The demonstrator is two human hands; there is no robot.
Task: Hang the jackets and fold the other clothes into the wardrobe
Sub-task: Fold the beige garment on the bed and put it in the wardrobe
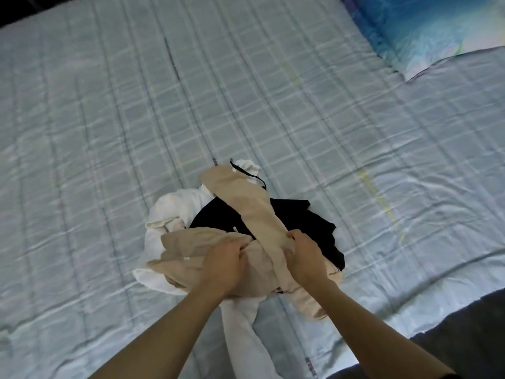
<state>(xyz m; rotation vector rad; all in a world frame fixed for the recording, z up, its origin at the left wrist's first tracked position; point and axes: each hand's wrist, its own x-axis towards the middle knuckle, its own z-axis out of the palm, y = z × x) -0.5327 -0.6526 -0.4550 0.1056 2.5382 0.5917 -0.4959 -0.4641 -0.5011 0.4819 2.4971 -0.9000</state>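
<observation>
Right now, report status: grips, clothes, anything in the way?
Left grip, right grip: both holding beige garment. It lies atop black garment, white garment, on bed. Nothing blocking.

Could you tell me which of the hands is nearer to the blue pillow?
Right: the pillow lies ahead and right of the right hand; the left hand is farther left.
</observation>
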